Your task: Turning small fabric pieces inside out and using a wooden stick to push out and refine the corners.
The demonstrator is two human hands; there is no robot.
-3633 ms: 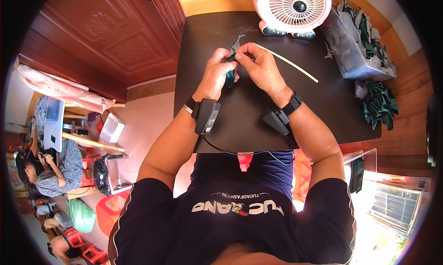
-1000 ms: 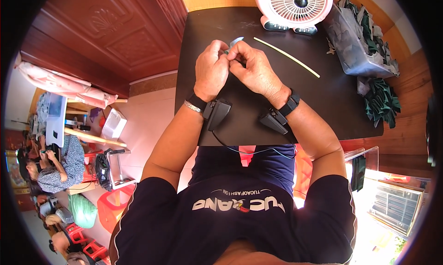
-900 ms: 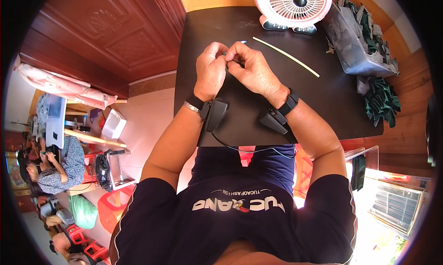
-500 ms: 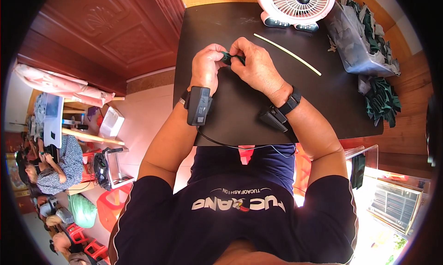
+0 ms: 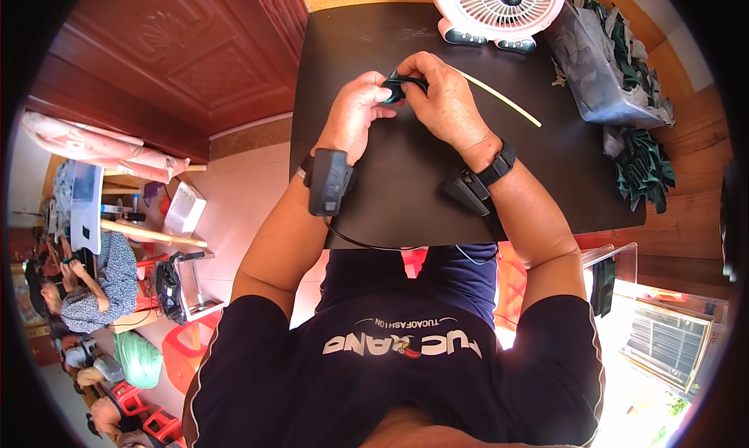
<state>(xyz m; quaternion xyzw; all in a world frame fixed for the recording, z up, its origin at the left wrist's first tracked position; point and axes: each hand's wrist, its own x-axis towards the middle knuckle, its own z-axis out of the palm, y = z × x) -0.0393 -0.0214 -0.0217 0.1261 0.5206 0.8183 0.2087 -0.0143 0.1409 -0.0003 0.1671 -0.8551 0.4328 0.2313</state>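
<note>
Above the far half of the dark table (image 5: pixel 390 190), a small dark green fabric piece (image 5: pixel 394 90) is pinched between both hands. My left hand (image 5: pixel 355 112) grips its left side with thumb and fingers. With thumb and fingertips closed, my right hand (image 5: pixel 449 101) holds its right end, where it looks bent over. The exact shape of the piece is partly hidden by my fingers. A thin pale green strip (image 5: pixel 503 98) lies on the table just beyond my right hand, its far end partly covered by that hand.
A pink fan (image 5: pixel 507 11) stands at the back edge. A clear plastic bin (image 5: pixel 597 81) of green and grey fabric pieces sits at the right, with a green bundle (image 5: pixel 644 171) below it. A cable crosses the near edge. Seated people (image 5: pixel 101 284) work at the far left.
My hands have shifted slightly, and the green piece is now bent and shows more between them. My right hand has moved right, covering the strip's far end.
</note>
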